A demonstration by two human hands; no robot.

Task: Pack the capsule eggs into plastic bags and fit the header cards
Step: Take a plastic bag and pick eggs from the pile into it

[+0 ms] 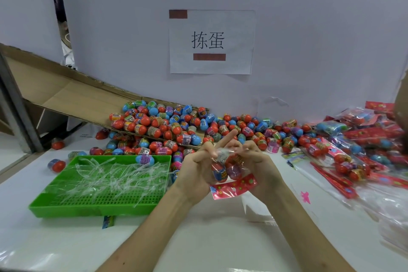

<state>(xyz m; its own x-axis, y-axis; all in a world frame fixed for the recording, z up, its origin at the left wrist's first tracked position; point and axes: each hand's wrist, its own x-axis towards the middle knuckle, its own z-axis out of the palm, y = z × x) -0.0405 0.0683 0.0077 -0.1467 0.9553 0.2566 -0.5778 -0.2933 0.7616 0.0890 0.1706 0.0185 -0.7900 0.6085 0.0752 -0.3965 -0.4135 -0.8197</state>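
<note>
Both hands hold one clear plastic bag (229,166) above the white table, with capsule eggs inside it. My left hand (197,165) grips the bag's left side, two of its fingers stretched up and to the right. My right hand (257,161) pinches the bag's top from the right. A red flowered header card (231,186) hangs at the bag's lower end, towards me. Behind the hands lies a big heap of loose capsule eggs (176,126), red, blue and purple.
A green plastic tray (55,207) with several clear strips sits at the left. A cardboard chute (72,97) slopes down into the egg heap. Packed bags and red header cards (357,154) pile up at the right. A paper sign (210,42) hangs on the wall.
</note>
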